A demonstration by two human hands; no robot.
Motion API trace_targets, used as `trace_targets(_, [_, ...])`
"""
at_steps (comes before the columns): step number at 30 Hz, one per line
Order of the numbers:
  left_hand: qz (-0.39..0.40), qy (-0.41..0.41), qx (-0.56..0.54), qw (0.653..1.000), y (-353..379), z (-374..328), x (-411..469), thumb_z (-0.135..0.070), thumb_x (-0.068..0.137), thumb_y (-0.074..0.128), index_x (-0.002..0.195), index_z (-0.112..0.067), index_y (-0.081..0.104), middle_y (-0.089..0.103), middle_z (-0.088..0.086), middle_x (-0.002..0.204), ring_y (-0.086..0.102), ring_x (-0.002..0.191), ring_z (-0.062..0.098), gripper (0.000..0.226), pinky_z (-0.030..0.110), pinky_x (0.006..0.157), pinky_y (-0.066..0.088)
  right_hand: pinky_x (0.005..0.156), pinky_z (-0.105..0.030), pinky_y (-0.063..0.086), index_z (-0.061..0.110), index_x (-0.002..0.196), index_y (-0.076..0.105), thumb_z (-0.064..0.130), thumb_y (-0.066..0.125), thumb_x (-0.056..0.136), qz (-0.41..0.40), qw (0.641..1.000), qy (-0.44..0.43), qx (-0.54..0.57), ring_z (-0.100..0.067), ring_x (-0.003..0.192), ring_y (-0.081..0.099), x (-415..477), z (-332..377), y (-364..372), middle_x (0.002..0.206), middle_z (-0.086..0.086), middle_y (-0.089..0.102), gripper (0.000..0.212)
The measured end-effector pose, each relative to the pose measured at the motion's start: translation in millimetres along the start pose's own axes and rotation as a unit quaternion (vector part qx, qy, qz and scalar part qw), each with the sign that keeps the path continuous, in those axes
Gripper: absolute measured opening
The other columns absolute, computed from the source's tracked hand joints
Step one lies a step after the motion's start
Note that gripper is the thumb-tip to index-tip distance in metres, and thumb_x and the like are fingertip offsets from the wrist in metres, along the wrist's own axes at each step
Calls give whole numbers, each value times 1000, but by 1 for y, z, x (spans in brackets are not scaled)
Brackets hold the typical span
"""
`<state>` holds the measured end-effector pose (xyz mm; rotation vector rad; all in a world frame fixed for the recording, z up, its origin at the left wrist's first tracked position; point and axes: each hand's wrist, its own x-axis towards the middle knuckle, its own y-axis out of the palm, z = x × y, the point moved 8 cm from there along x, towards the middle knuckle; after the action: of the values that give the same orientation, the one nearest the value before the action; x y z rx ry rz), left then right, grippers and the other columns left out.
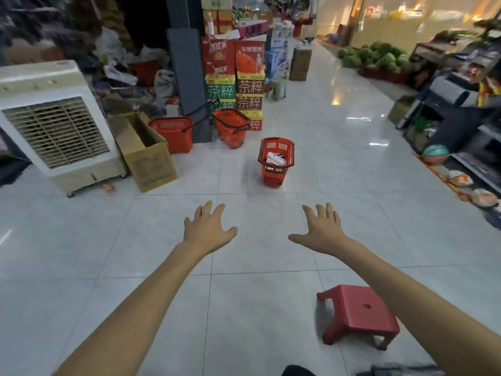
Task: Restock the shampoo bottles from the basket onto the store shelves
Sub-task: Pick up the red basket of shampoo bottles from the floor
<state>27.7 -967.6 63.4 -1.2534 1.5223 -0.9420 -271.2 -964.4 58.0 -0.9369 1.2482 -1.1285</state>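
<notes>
Head view looks down an aisle of pale tiled floor [244, 294]. Both bare arms reach forward over it, palms down. The left hand [207, 229] and the right hand [322, 229] each have straight, spread fingers and hold nothing; they are apart from each other and above the tiles.

Ahead of the hands, well apart from them, a red basket [272, 179] stands alone in the middle of the floor. White bottles [275, 158] lie inside it, too blurred to count.

A red stool [360, 313] stands on the floor near the bottom edge, under the right forearm.

Along the left edge of the floor are a white air cooler [54, 126] and, just beside it, an open cardboard box [147, 158]. Past the box two more red baskets [173, 134] [231, 126] sit against a dark pillar [189, 82] and a stack of drink cartons [235, 77]. A green stool [278, 86] stands behind the cartons.

Shelves [471, 161] run along the right edge of the floor, with a ball [435, 154] at their foot. Watermelons [379, 57] are heaped at the far right of the aisle.
</notes>
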Motion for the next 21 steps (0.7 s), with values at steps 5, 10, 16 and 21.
trace_targets(5, [16, 33, 11, 999, 5, -37, 82, -67, 89, 53, 161, -30, 24, 12, 5, 171, 15, 156, 29, 86, 62, 120, 22, 125, -55, 5, 21, 161, 15, 75, 57, 83, 2, 999, 30, 16, -44, 154, -5, 54, -36, -6, 165, -19, 15, 104])
trace_targets(10, [24, 48, 42, 998, 9, -84, 180, -68, 89, 53, 161, -30, 25, 15, 5, 171, 17, 156, 28, 86, 61, 120, 22, 125, -55, 5, 22, 161, 15, 76, 57, 83, 8, 997, 60, 42, -44, 154, -6, 134, -85, -13, 166, -19, 13, 104])
trace_targets(16, [18, 47, 51, 997, -2, -133, 282, -67, 88, 55, 159, -30, 31, 26, 2, 168, 25, 154, 25, 83, 59, 119, 26, 125, -55, 3, 22, 161, 13, 75, 56, 84, 14, 996, 66, 56, -44, 154, -8, 219, -141, -30, 167, -19, 12, 104])
trace_targets(21, [17, 45, 40, 998, 9, -159, 346, -64, 88, 55, 156, -30, 38, 34, 0, 164, 30, 152, 22, 78, 57, 119, 31, 125, -55, 4, 20, 161, 15, 75, 56, 83, 39, 995, 67, 63, -45, 154, -6, 292, -173, -27, 165, -20, 14, 104])
